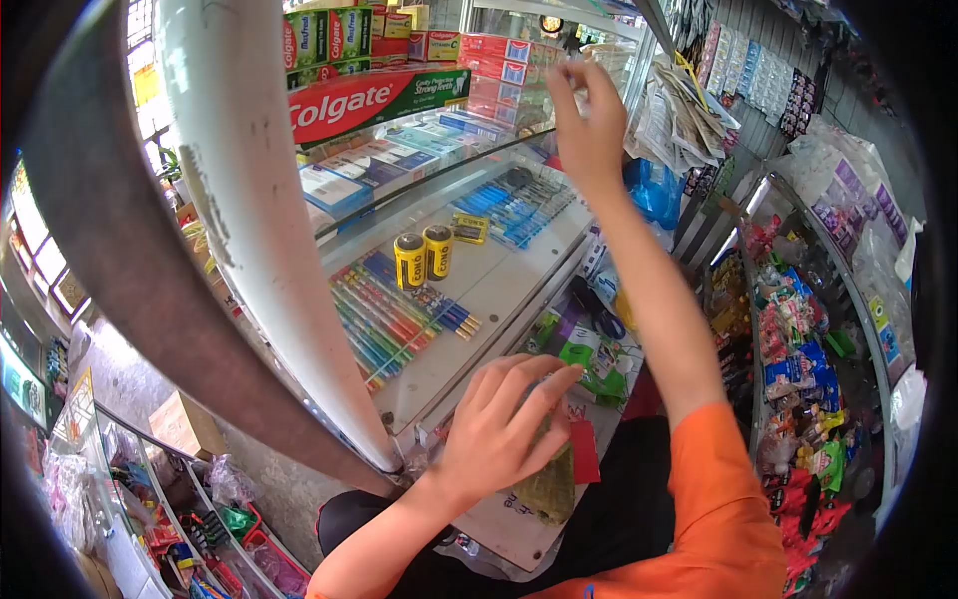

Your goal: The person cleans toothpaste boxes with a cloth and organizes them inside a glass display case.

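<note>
My left hand [504,424], low over the lap, has its fingers bent around a soft olive-green piece [551,491], perhaps cloth, that shows between and below the fingers. Part of the piece is hidden behind the hand. A red flat piece [585,451] lies right beside it, above a white board [504,539] with some print. Raised high in front of the glass case, my right hand [591,115] has thumb and fingers drawn together. Anything between those fingertips is too small to make out.
A glass case holds Colgate boxes [379,102], pencils [389,319], blue pens [529,205] and two yellow batteries [409,262]. At the left stands a white post [244,200] with a dark curved bar [130,260]. Dark-handled scissors [602,314] lie near green packets [599,369]. Sweets [798,369] fill the right case.
</note>
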### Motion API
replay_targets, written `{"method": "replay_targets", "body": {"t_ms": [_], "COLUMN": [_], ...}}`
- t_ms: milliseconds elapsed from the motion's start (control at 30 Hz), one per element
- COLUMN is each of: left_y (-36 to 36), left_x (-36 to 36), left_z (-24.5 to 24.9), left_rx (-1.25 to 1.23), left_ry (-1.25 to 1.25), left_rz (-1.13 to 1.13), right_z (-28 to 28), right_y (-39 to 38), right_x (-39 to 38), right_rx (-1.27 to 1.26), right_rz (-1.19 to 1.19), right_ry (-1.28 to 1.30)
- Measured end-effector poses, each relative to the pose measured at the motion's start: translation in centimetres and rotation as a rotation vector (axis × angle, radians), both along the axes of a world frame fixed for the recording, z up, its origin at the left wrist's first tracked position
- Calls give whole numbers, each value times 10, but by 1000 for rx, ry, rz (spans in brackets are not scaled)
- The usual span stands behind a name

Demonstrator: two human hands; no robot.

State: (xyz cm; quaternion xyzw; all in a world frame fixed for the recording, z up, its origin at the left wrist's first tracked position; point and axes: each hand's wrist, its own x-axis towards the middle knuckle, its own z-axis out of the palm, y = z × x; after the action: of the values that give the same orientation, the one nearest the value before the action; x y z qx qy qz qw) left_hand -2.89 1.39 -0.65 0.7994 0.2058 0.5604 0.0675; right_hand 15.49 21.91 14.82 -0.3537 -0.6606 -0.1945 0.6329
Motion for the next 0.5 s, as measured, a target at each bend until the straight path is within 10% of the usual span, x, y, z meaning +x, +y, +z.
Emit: {"method": "replay_targets", "body": {"t_ms": [267,500], "left_y": [5,7], "left_x": [4,6], "left_z": [-7,-11], "left_rx": [4,1], "left_ry": [73,69], "left_rz": [-20,-29], "right_z": [92,78], "right_y": [197,155], "right_x": [66,56], "right_rx": [-510,-514], "right_rz": [-318,-435], "right_ry": [-447,-501]}}
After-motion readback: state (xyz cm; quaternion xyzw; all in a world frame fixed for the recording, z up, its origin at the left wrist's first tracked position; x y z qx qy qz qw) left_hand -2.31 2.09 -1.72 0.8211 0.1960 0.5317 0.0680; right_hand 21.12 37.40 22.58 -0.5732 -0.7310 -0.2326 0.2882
